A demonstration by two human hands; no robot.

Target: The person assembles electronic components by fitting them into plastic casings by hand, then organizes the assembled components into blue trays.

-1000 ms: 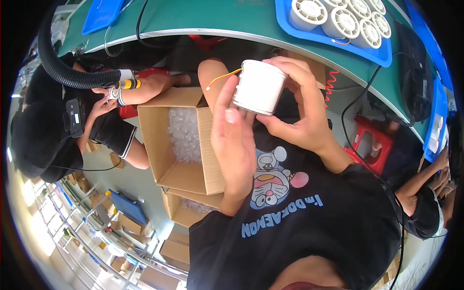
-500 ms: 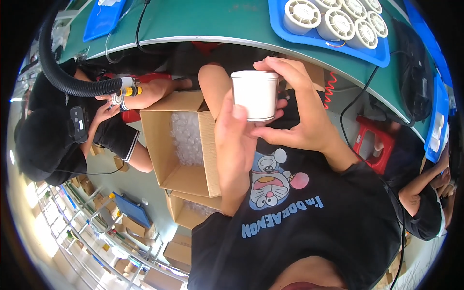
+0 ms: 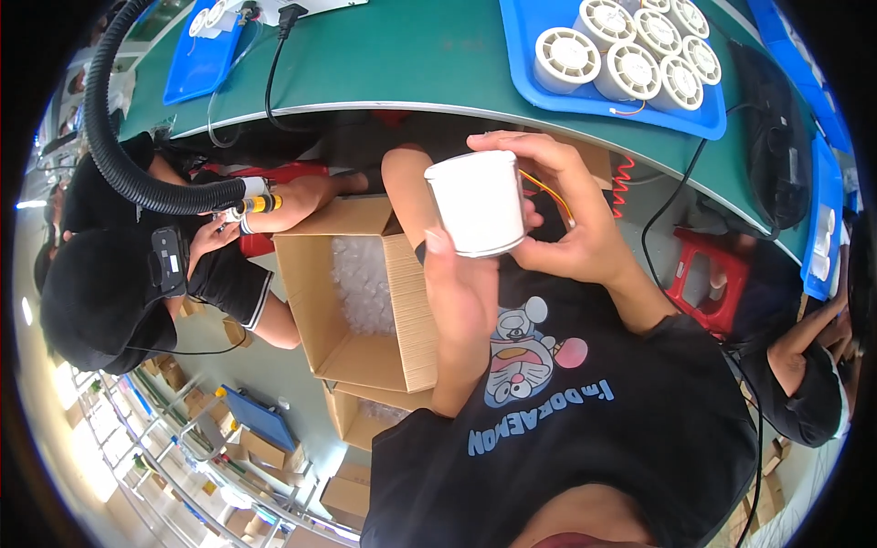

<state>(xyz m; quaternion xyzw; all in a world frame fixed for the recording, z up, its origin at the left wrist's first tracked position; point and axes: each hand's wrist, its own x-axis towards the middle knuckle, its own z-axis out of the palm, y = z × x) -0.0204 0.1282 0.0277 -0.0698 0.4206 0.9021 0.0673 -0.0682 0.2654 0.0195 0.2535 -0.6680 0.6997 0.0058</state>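
Note:
A white cylindrical housing (image 3: 477, 203) with a rim at its upper end is held up in front of my chest, slightly tilted. My left hand (image 3: 461, 288) grips its lower left, thumb against the side and fingers behind. Curved around the right side is my right hand (image 3: 575, 205), its fingertips near the top rim and behind the part. Thin yellow and red wires (image 3: 548, 189) run from behind the housing past my right palm.
A blue tray (image 3: 530, 91) with several slotted white round housings (image 3: 633, 70) rests on the green table (image 3: 411, 64). Below are open cardboard boxes (image 3: 352, 352) with clear plastic pieces, and a red stool (image 3: 708, 283). At left, a person (image 3: 100, 292) sits beside a black hose (image 3: 100, 119).
The white housing has tilted and moved slightly left and down in my hands. The yellow and red wires have come into sight beside my right palm. The whole view has shifted a little.

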